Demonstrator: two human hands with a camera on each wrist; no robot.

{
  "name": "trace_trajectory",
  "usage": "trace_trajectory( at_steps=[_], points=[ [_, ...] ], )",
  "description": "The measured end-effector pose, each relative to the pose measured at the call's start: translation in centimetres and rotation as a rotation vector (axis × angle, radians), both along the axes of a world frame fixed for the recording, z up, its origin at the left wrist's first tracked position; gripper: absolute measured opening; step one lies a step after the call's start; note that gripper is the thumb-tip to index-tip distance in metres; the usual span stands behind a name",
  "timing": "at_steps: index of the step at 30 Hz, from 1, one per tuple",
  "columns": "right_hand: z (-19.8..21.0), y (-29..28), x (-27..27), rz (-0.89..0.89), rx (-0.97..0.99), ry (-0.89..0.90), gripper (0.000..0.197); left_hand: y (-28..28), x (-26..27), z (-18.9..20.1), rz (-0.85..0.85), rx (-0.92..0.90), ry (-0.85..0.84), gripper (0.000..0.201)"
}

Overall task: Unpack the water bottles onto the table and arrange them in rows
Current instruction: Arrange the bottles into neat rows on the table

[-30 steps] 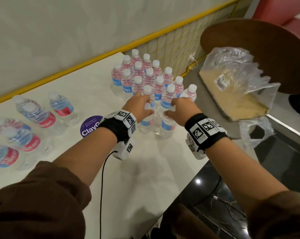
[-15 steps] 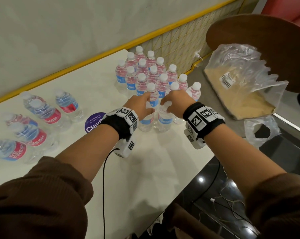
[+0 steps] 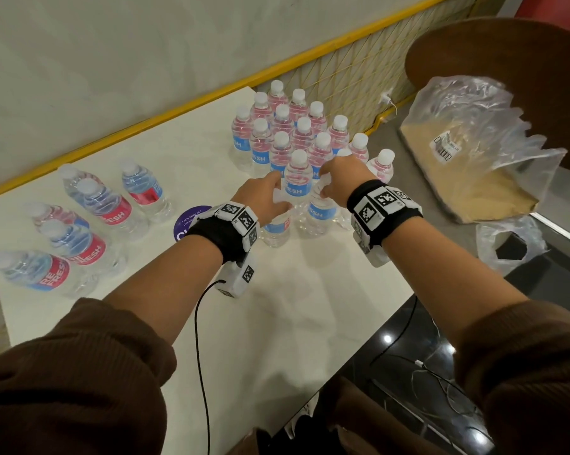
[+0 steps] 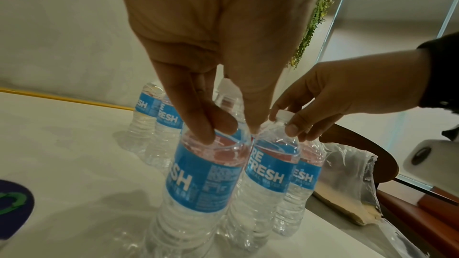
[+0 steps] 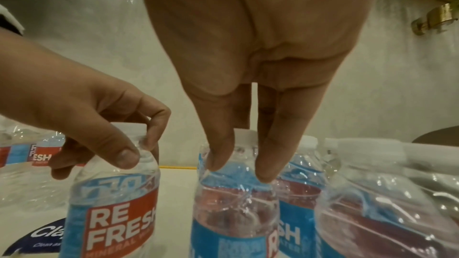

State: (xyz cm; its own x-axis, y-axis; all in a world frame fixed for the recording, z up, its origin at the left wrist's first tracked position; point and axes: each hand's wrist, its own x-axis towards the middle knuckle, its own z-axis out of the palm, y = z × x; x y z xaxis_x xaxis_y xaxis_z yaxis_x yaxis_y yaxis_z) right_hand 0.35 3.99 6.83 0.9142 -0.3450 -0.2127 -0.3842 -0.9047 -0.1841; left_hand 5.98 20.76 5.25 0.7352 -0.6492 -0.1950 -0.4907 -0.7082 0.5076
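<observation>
Several upright water bottles point(image 3: 293, 133) with white caps and blue-red labels stand in rows at the back right of the white table point(image 3: 293, 307). Two more stand in front of them. My left hand point(image 3: 267, 198) point(image 4: 231, 127) pinches the neck of the front left bottle point(image 3: 277, 228) point(image 4: 201, 174) from above. My right hand point(image 3: 332, 182) point(image 5: 242, 164) pinches the neck of the front right bottle point(image 3: 319, 211) point(image 5: 236, 213) in the same way. Both bottles stand on the table, side by side and close to the group. Their caps are mostly hidden under my fingers.
Several bottles point(image 3: 106, 211) lie on their sides at the table's left. A purple round sticker point(image 3: 191, 218) sits beside my left wrist. Right of the table, an emptied plastic wrap with a cardboard tray point(image 3: 467, 159) rests on a lower surface. The table's right edge drops to a dark floor point(image 3: 441, 356).
Both hands have kept hold of the two front bottles and edged them a little nearer the standing group. The lying bottles have not moved.
</observation>
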Motion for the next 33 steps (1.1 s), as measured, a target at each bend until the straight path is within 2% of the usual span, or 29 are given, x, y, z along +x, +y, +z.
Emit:
trace_trajectory(
  at_steps=[7, 9, 11, 13, 14, 16, 18, 22, 25, 27, 30, 33],
  points=[
    [-0.2, 0.1, 0.2, -0.015, 0.002, -0.036, 0.029, -0.1, 0.3, -0.4, 0.002, 0.034, -0.006, 0.033],
    [-0.4, 0.3, -0.3, -0.038, -0.003, -0.066, 0.034, 0.0, 0.2, -0.4, 0.003, 0.024, -0.012, 0.033],
    [-0.5, 1.1, -1.4, -0.084, 0.008, -0.186, 0.043, 0.1, 0.3, -0.5, 0.014, 0.006, 0.013, 0.033],
    [-0.9, 2.8, -2.5, -0.079, 0.112, -0.336, 0.044, 0.2, 0.3, -0.6, 0.033, -0.013, 0.089, 0.034],
    [-1.2, 3.9, -2.9, -0.046, 0.199, -0.350, 0.046, 0.3, 0.3, -0.6, 0.055, -0.035, 0.161, 0.033],
    [-1.9, 5.8, -3.3, 0.036, 0.341, -0.251, 0.055, 0.2, 0.4, -0.2, 0.135, -0.106, 0.378, 0.035],
    [-2.6, 6.9, -3.4, 0.065, 0.403, -0.187, 0.061, 0.1, 0.5, 0.4, 0.188, -0.154, 0.547, 0.048],
    [-2.1, 6.7, -3.6, 0.041, 0.375, -0.256, 0.036, -0.1, 0.4, 1.2, 0.157, -0.168, 0.615, 0.064],
    [-1.3, 5.5, -4.0, 0.062, 0.291, -0.188, 0.028, -0.5, 0.0, 1.0, 0.091, -0.157, 0.633, 0.067],
    [-1.0, 4.3, -4.5, 0.030, 0.260, -0.156, 0.029, -1.3, -0.4, 0.5, 0.032, -0.133, 0.533, 0.063],
    [-0.7, 2.7, -5.5, -0.044, 0.237, -0.121, 0.029, -2.9, -0.5, 0.1, -0.084, -0.098, 0.147, 0.058],
    [-0.2, 1.1, -6.4, -0.078, 0.213, -0.105, 0.028, -4.8, -0.4, 0.1, -0.153, -0.136, 0.001, 0.060]
  ],
)
